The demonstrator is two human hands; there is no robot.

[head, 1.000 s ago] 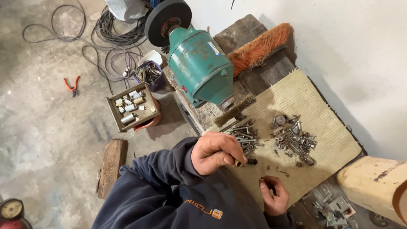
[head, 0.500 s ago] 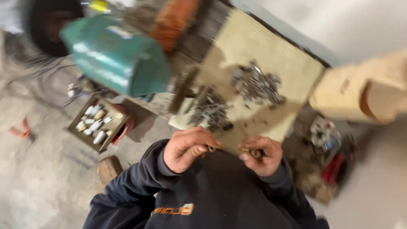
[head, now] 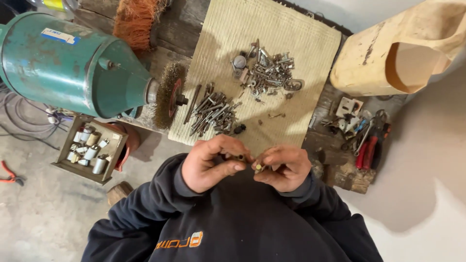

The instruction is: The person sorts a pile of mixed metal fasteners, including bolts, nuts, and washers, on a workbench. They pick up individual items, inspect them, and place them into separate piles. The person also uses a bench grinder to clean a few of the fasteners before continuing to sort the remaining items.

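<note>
The left hand (head: 212, 162) and the right hand (head: 284, 167) meet close together, fingers curled, pinching a small metal bolt (head: 258, 167) between them. Beyond lies a woven straw mat (head: 272, 34) with two heaps of grey screws (head: 213, 114). The green motor (head: 68, 63) bears a small white-blue rectangular label. One second ago the hands were apart.
</note>
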